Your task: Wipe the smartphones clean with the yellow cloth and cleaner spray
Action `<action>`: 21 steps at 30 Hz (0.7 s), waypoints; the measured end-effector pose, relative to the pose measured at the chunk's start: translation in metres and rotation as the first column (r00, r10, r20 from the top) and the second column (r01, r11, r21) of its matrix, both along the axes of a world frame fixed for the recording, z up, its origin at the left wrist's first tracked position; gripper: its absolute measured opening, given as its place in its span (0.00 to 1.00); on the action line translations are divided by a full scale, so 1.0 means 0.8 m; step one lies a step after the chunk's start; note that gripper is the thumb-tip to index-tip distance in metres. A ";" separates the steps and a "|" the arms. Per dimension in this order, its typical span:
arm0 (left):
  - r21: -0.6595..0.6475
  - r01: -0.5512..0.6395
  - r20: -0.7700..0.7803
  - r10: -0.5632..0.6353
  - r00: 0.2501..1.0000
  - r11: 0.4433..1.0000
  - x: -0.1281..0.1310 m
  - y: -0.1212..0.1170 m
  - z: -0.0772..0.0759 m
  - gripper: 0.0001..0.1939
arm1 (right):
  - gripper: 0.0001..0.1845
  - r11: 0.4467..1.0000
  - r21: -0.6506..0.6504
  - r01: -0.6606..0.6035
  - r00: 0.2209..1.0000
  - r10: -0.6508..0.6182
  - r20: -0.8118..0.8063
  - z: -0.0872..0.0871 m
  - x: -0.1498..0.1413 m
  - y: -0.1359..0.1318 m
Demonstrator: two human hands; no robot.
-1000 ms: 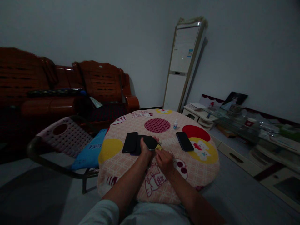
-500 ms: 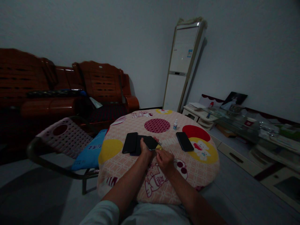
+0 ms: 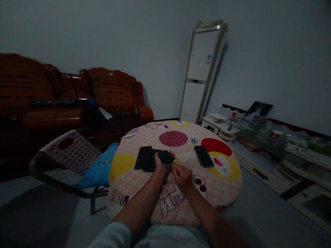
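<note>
My left hand [image 3: 160, 166] is closed around a black smartphone [image 3: 166, 157], holding it above the table with the dark face up. In my right hand [image 3: 182, 176] a small yellow cloth [image 3: 175, 161] is pinched between the fingers, against the phone's right edge. Left of the held phone lie a black phone [image 3: 143, 157] and a second dark, flat phone-like thing [image 3: 152, 161], partly hidden by my left hand and the held phone. Another black phone [image 3: 203, 156] rests to the right. Behind it stands a small white bottle [image 3: 193, 137] with a blue label.
A patterned cloth covers the round table [image 3: 176, 213]. At left is a woven chair [image 3: 74, 151] with a blue cushion [image 3: 101, 167]. Wooden sofas [image 3: 111, 89] line the wall. A tall air conditioner [image 3: 199, 69] stands behind; a cluttered glass-topped cabinet [image 3: 261, 165] is at right.
The yellow cloth and my right fingers have shifted very slightly along the phone's right edge. My left hand and the other things stay where they were.
</note>
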State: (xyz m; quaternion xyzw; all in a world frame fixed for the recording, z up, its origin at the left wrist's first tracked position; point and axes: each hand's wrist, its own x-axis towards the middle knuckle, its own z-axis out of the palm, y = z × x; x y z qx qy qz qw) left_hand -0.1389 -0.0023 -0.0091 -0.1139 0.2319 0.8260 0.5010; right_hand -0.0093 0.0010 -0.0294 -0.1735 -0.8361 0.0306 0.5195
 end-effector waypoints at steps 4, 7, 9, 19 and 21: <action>0.002 -0.005 0.005 0.005 1.000 1.000 0.000 0.000 0.001 0.25 | 0.12 0.999 -0.025 0.038 0.999 -0.039 -0.030 -0.004 -0.001 0.003; 0.005 0.004 0.010 -0.004 1.000 1.000 0.000 -0.001 0.001 0.26 | 0.13 0.996 -0.070 0.055 0.997 -0.058 -0.046 -0.006 0.000 0.006; 0.011 0.013 0.007 -0.013 1.000 1.000 -0.001 -0.001 0.000 0.27 | 0.13 0.988 -0.150 0.046 0.997 -0.055 -0.059 -0.004 0.001 0.009; 0.076 0.114 -0.143 -0.103 0.984 0.991 -0.002 0.001 -0.001 0.33 | 0.25 0.506 -0.842 -0.186 0.976 -0.002 -0.217 -0.007 0.003 0.035; 0.067 0.130 -0.180 -0.116 0.977 0.989 0.000 0.001 0.000 0.31 | 0.25 0.383 -0.886 -0.261 0.962 0.027 -0.271 -0.010 0.001 0.034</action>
